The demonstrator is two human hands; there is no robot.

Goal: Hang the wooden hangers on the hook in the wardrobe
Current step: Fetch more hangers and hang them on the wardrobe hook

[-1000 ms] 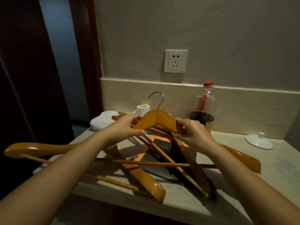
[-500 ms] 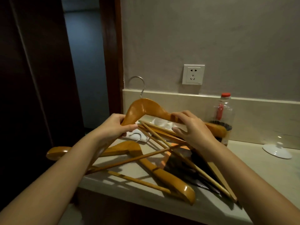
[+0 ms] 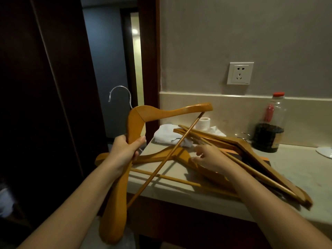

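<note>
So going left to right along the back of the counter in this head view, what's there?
White cloth → small white roll → wall socket above → bottle with red cap → white lid at the edge.

head view | worn high, facing forward-down | close over counter (image 3: 296, 169) edge | single view

- An orange-brown wooden hanger with a silver wire hook (image 3: 143, 114) is raised at the left, tilted on end, hook uppermost.
- Several more orange-brown wooden hangers (image 3: 239, 155) lie flat, overlapping in a loose heap on the pale stone bench (image 3: 305, 169).
</note>
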